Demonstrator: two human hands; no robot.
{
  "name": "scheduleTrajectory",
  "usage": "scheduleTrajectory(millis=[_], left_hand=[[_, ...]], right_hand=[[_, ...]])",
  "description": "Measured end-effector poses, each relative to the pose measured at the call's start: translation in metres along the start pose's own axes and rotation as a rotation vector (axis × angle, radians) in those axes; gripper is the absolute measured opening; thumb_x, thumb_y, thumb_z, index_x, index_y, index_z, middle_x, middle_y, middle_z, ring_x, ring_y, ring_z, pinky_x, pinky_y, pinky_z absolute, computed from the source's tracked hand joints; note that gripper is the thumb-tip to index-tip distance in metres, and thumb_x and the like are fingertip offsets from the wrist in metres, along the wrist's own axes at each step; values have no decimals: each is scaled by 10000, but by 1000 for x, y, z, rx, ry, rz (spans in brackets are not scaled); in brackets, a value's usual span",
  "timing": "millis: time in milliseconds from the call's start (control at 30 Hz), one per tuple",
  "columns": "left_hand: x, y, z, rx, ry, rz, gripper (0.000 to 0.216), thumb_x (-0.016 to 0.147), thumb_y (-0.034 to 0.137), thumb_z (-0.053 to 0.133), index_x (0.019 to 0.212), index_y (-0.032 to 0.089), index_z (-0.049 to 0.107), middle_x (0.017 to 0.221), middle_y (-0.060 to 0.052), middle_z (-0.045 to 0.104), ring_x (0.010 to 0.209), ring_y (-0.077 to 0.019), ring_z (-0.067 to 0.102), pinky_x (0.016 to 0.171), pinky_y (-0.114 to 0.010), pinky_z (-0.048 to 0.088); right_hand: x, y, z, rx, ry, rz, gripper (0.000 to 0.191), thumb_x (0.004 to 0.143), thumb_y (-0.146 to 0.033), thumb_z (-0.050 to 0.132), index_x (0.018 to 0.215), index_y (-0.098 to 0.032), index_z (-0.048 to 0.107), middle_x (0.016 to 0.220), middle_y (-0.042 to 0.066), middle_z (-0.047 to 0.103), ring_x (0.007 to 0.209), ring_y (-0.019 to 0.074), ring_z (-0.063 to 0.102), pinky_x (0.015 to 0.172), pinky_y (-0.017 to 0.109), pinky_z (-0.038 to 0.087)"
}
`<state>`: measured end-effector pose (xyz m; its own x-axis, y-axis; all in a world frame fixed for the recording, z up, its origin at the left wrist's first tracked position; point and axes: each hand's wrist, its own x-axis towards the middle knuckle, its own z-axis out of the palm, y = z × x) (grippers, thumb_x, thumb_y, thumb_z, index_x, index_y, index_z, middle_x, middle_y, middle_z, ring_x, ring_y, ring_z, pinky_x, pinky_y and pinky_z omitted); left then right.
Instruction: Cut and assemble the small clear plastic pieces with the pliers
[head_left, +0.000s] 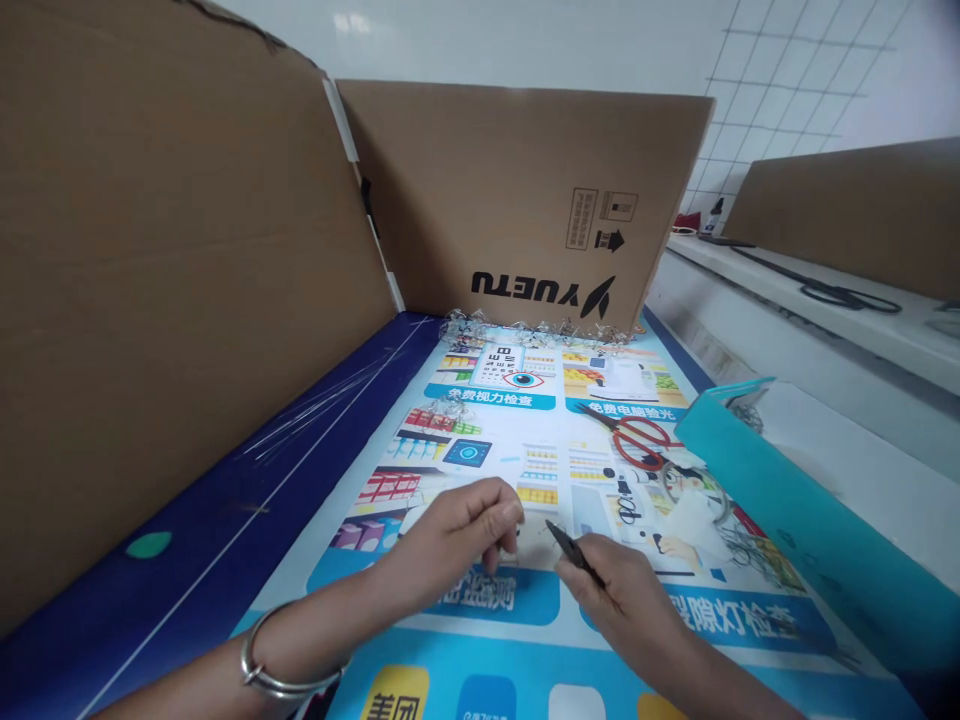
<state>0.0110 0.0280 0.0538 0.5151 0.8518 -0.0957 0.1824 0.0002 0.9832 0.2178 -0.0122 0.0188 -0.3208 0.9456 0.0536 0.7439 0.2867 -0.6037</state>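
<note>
My right hand [626,595] grips dark narrow-nosed pliers [574,552], with their tips pointing up and left over the printed sheet [517,640]. Close to those tips is a fine bit of wire, too small to make out well. Opposite, my left hand [476,520] has its fingers curled and the thumb pressed to the index finger. What the left fingers pinch, if anything, is hidden. A silver bangle [274,680] circles the left wrist. To the right of the hands, thin wire pieces [750,555] lie beside a ring-shaped coil [712,490].
Red-handled scissors [642,444] lie on the sheet beside a teal box [810,510]. A row of tangled wire pieces [525,332] runs along the back. Cardboard panels [465,190] stand behind and at left. Black scissors [847,298] rest on the right ledge.
</note>
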Motion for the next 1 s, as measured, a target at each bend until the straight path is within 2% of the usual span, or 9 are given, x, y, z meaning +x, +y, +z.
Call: scheduleTrajectory(millis=[167,267,500,767,1000], left_hand=[[4,-17,-21,175,152,62,206,847,340,436,772,160,501,644,25,463,579,-101,434,521,-195,333],[4,-27,-27,301,185,72,150,829,271,446,767,160,527,692,10,487,632,-116,442,555,-208,342],[6,-38,-42,504,123,12,159,814,225,429,766,174,571,732,-4,541,677,-143,494,583,-226,347],[4,-40,-38,462,66,-4,112,785,171,469,812,180,577,780,-9,538,654,-123,500,565,-210,360],[4,-42,-34,495,83,8,101,765,145,469,742,180,561,731,-5,534,637,-126,497,563,-220,352]], right_hand=[[9,6,1,-143,6,-53,280,875,-390,399,705,-191,498,683,10,537,609,128,482,498,219,294],[15,10,4,-201,10,-104,236,865,-383,430,784,-196,549,722,24,559,655,148,501,543,232,332],[25,18,11,-229,33,-177,269,877,-395,405,957,-194,563,815,57,585,739,186,524,627,285,397],[26,24,19,-283,143,-306,256,876,-370,418,960,-184,571,827,74,605,754,187,537,705,329,415],[25,24,20,-302,166,-302,266,870,-384,421,963,-191,578,837,72,616,771,189,551,707,334,433]])
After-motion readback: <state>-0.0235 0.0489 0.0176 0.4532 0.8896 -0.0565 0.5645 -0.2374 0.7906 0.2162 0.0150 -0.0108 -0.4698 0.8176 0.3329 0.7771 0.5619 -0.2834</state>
